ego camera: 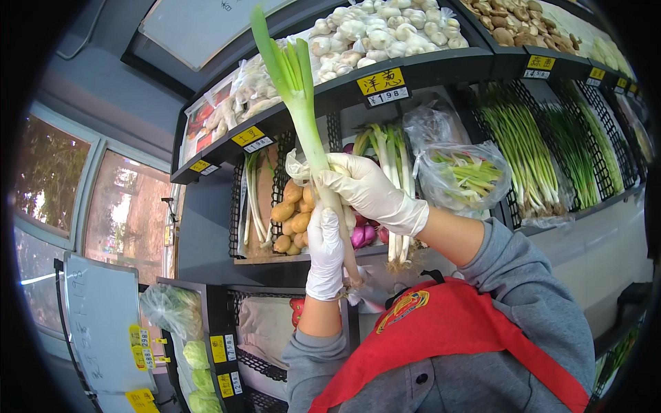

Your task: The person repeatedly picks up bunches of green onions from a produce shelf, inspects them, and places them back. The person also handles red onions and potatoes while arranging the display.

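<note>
A large leek [310,126] stands nearly upright before me, its cut green leaves at the top and its rooted white end low by my wrist. My left hand [325,253], in a white glove, is closed around the lower stalk. Higher up, my gloved right hand [379,191] pinches the stalk between thumb and fingers. A pale loose piece, perhaps peeled outer leaf [298,168], sticks out at the left of the right fingers. Behind the hands lie potatoes [293,214], purple onions [363,236] and a bunch of leeks or large scallions [393,155].
An upper shelf holds garlic [382,36] and mushrooms [516,23]. To the right are a plastic bag of cut greens [462,175] and bundled scallions [524,155]. Cabbages [199,379] fill a lower-left shelf, near a whiteboard [100,320]. Black mesh dividers [281,180] separate the bins.
</note>
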`<state>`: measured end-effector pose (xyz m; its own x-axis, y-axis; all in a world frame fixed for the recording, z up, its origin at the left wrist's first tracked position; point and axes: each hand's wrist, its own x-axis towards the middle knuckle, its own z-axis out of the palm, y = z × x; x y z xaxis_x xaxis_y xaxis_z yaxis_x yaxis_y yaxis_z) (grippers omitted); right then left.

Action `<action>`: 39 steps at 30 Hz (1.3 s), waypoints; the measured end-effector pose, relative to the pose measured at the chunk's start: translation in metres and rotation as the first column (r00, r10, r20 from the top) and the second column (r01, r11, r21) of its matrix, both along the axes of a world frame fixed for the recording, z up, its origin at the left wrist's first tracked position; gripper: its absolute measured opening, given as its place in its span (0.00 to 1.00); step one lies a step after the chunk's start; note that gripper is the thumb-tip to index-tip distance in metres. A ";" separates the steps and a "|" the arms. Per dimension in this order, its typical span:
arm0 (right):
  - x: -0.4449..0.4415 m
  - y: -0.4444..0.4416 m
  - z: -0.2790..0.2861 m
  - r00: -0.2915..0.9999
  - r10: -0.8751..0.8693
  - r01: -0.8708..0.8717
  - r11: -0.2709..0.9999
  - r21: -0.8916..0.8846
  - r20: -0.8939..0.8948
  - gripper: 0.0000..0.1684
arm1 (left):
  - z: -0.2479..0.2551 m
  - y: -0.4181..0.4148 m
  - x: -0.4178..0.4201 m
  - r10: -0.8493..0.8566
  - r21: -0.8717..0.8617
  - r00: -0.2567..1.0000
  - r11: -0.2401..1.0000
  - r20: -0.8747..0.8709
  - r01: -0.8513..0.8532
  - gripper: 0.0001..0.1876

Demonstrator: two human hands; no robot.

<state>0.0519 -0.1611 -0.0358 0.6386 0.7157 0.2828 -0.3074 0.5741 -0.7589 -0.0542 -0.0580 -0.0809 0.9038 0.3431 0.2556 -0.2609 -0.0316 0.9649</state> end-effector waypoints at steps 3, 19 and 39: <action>0.006 0.000 -0.009 0.999 0.040 -0.040 0.999 0.011 0.010 0.19 | -0.009 0.009 0.001 0.018 -0.043 0.999 0.999 -0.045 -0.020 0.22; 0.036 -0.013 0.000 0.961 -0.201 0.202 0.979 0.017 0.189 0.14 | 0.020 0.033 0.004 -0.523 -0.561 0.783 0.556 0.338 0.613 0.27; 0.044 -0.027 0.007 0.679 -0.041 0.255 0.949 -0.183 0.733 0.15 | 0.017 0.070 0.005 -0.327 -0.450 0.939 0.826 0.108 0.340 0.29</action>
